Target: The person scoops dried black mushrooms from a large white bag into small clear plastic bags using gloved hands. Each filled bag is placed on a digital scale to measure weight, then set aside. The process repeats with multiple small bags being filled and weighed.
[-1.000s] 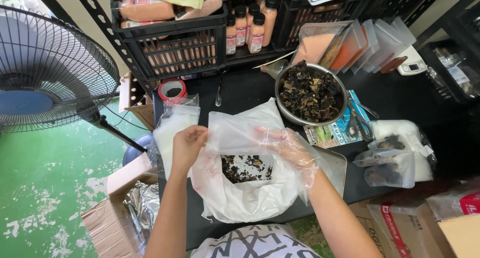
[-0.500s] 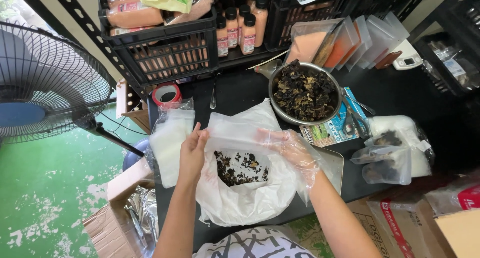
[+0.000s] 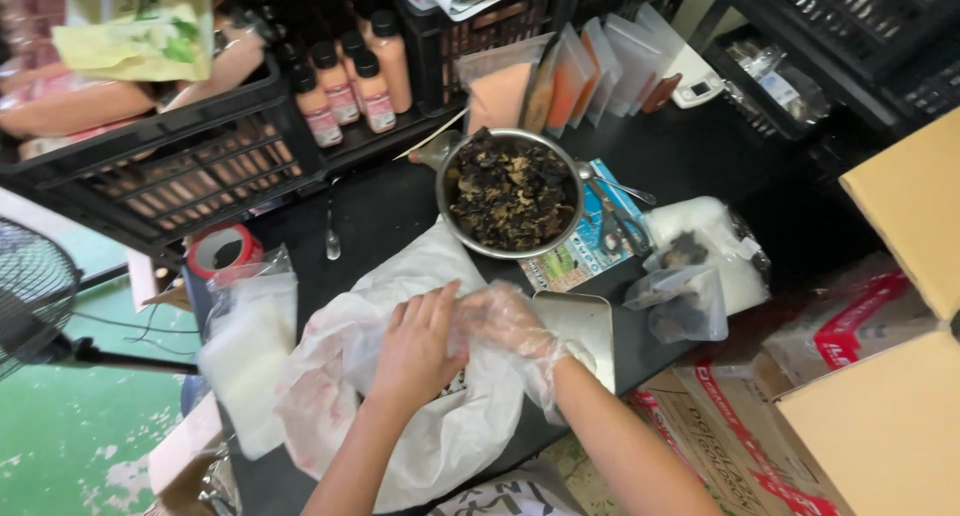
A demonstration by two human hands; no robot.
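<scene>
- Far left, a black fan (image 3: pixel 35 296) was parked past the table edge, so not much spare room was left on that side.
- A stack of clear plastic bags (image 3: pixel 248 351) was laid near the table's left edge, with a red tape roll (image 3: pixel 222 250) just behind it.
- The big white plastic bag (image 3: pixel 420 416) was spread flat on the black table (image 3: pixel 385 211), right in front of the person; its dark contents were mostly hidden under the hands.
- The left hand (image 3: pixel 418 346), bare, was pressed down on the bag's middle — fingers laid flat, nothing really clenched.
- The right hand (image 3: pixel 512 326), in a clear glove, was set just beside it, touching the bag; whether any plastic was pinched can't be told.
- Progress-wise: some filling looked done, but the metal bowl (image 3: pixel 512 193) behind was seen full of dark dried stuff, so plenty seemed left.
- A small filled bag (image 3: pixel 685 294) was sat on the right, by the table's edge.
- Cardboard boxes (image 3: pixel 890 376) were crowded beyond it, so free room was tight.
</scene>
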